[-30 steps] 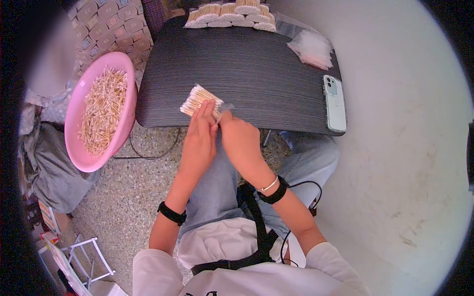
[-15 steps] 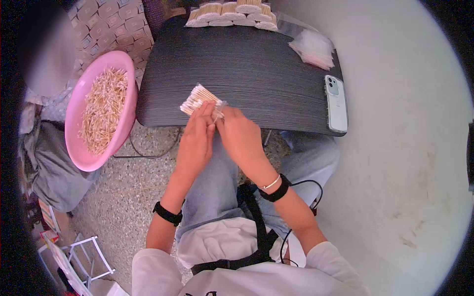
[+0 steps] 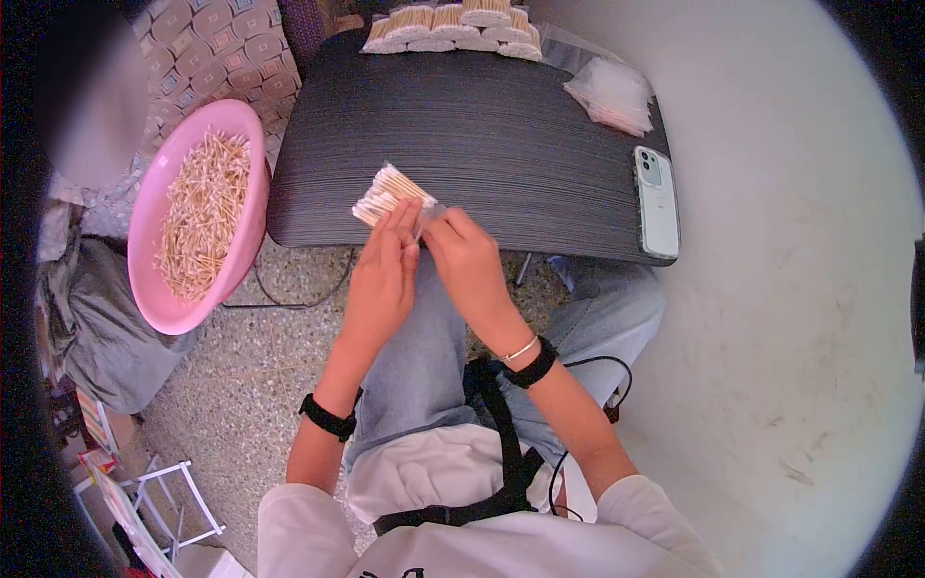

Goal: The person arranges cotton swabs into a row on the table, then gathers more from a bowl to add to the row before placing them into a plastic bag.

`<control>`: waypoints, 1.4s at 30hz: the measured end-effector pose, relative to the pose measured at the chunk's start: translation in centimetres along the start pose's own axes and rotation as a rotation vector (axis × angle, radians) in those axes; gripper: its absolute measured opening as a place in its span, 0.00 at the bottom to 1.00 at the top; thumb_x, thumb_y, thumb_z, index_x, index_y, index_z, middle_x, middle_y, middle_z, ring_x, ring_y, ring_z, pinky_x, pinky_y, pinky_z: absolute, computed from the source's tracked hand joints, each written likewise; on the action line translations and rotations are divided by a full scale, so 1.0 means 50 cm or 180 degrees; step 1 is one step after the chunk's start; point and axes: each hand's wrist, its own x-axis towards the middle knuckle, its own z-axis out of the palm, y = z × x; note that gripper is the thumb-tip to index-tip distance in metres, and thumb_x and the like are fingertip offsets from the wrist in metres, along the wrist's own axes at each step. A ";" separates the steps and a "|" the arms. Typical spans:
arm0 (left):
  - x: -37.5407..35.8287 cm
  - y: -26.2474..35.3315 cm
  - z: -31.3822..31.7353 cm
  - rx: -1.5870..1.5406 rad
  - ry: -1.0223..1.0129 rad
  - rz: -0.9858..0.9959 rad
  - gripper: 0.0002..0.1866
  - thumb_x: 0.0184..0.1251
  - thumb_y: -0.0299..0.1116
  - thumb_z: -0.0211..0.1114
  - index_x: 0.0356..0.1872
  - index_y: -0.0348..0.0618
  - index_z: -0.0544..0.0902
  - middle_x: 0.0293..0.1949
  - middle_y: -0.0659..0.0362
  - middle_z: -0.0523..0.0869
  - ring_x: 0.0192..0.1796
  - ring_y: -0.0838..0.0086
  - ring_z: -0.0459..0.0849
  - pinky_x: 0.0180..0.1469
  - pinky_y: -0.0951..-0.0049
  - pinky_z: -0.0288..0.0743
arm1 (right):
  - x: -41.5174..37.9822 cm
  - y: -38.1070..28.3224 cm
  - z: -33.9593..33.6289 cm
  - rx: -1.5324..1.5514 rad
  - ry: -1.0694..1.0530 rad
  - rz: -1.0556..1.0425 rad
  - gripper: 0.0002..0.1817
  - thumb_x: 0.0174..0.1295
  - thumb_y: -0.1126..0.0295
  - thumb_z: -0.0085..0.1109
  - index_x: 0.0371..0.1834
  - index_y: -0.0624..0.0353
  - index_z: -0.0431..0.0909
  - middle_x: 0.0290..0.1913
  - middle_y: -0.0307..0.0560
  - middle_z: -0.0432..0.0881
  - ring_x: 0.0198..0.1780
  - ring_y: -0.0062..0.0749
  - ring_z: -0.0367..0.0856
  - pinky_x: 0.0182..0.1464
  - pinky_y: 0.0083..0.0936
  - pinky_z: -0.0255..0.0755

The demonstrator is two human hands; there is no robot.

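A clear packet of cotton swabs, white-tipped with tan sticks, slants rightward and down, upper centre-left of the frame.

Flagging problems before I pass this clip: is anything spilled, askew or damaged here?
No spill stands out: the loose swabs lie inside the pink basin. Slightly odd: the phone lies close to the right edge of the table, where it might get bumped, and brownish scuffs mark the pale wall.

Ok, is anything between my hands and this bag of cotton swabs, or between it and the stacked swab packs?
Nothing visible: your left hand and right hand both touch the bag of cotton swabs; only black tabletop separates it from the stacked swab packs.
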 end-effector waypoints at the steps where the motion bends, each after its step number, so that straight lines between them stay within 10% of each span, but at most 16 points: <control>1: 0.000 -0.001 0.000 0.0019 -0.0014 -0.0023 0.12 0.79 0.33 0.43 0.47 0.32 0.68 0.65 0.45 0.74 0.69 0.49 0.69 0.70 0.54 0.62 | 0.001 0.002 0.001 0.0055 0.0024 -0.0017 0.06 0.58 0.75 0.55 0.37 0.62 0.75 0.36 0.52 0.74 0.38 0.49 0.80 0.38 0.38 0.77; 11: 0.009 -0.009 -0.030 -0.0634 -0.0310 -0.0462 0.16 0.79 0.37 0.44 0.54 0.36 0.72 0.62 0.47 0.77 0.66 0.51 0.73 0.64 0.58 0.69 | 0.039 0.053 -0.052 0.0491 -0.0299 -0.0355 0.29 0.46 0.61 0.73 0.53 0.56 0.79 0.55 0.46 0.78 0.56 0.48 0.72 0.60 0.42 0.67; 36: 0.006 -0.014 -0.043 -0.0610 -0.0507 -0.0867 0.12 0.79 0.38 0.46 0.46 0.39 0.71 0.61 0.46 0.79 0.58 0.46 0.79 0.55 0.56 0.74 | 0.090 0.082 -0.039 0.0515 -0.0711 0.0021 0.16 0.46 0.69 0.72 0.41 0.51 0.85 0.29 0.39 0.73 0.28 0.29 0.70 0.32 0.26 0.66; 42: 0.008 -0.021 -0.038 -0.0650 -0.0291 -0.0714 0.13 0.79 0.43 0.47 0.42 0.44 0.69 0.27 0.46 0.79 0.31 0.48 0.82 0.32 0.59 0.71 | 0.097 0.083 -0.057 0.1035 -0.0821 -0.0077 0.18 0.44 0.64 0.76 0.40 0.54 0.85 0.28 0.38 0.72 0.27 0.26 0.69 0.32 0.24 0.65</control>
